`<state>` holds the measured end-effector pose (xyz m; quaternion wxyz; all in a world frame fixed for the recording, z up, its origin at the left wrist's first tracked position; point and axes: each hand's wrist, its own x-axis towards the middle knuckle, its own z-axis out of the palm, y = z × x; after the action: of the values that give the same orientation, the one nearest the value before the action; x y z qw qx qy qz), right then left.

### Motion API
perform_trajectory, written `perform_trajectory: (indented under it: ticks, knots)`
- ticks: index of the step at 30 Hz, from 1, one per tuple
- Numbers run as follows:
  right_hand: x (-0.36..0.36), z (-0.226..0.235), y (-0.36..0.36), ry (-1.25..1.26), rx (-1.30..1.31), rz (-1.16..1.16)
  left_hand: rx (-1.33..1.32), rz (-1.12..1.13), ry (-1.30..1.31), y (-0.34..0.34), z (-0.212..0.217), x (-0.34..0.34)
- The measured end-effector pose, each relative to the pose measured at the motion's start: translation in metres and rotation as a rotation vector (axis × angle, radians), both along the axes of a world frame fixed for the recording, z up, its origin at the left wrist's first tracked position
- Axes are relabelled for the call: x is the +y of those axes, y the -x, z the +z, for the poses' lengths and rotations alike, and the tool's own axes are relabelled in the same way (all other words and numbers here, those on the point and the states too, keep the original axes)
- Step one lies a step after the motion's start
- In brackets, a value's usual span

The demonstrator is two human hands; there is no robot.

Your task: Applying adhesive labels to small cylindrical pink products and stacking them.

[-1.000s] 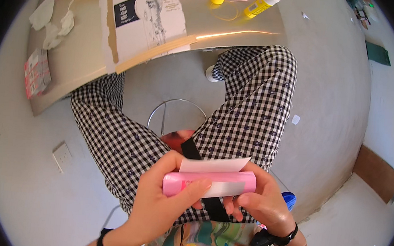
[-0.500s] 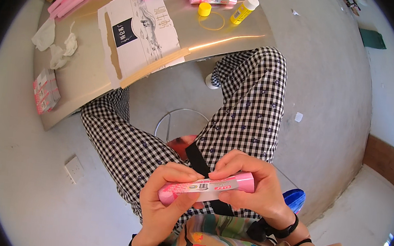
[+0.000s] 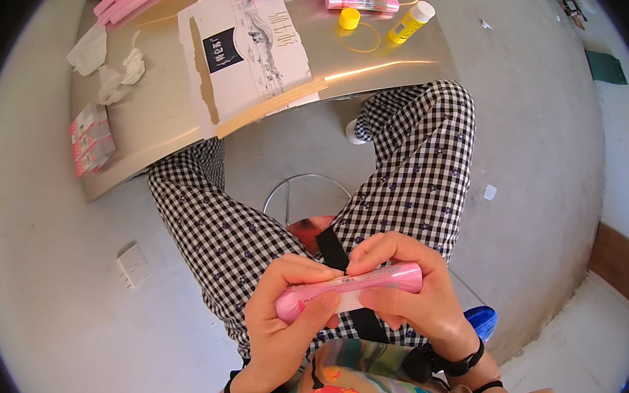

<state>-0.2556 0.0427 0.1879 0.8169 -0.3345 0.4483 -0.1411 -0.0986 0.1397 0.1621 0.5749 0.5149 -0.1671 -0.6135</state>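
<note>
Together, hands: left hand point(image 3: 285, 321) and right hand point(image 3: 403, 290) both closed around one pink tube point(image 3: 351, 291).
Glue bottles: one yellow glue bottle point(image 3: 410, 21).
Loose caps: one yellow cap point(image 3: 349, 18).

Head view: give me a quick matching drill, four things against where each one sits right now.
Things:
1. pink tube
2. yellow cap
3. crumpled tissues
4. white wall plate

Places:
A. on the floor, left of the checked trouser leg
B. held between the left hand and the right hand, over the lap
C. on the table, near its left end
D. on the table, beside the small yellow bottle

Pairs: 1-B, 2-D, 3-C, 4-A
</note>
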Motion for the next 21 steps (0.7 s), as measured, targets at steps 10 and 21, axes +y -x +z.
perform_trajectory:
  ticks: [10,21]
  knots:
    - [0.006,-0.004,0.001,0.110,-0.016,-0.014,0.096,-0.143,-0.111,-0.013,0.012,-0.006]
    - [0.012,-0.013,-0.004,0.342,-0.053,0.007,-0.023,0.025,-0.010,-0.002,0.001,0.003]
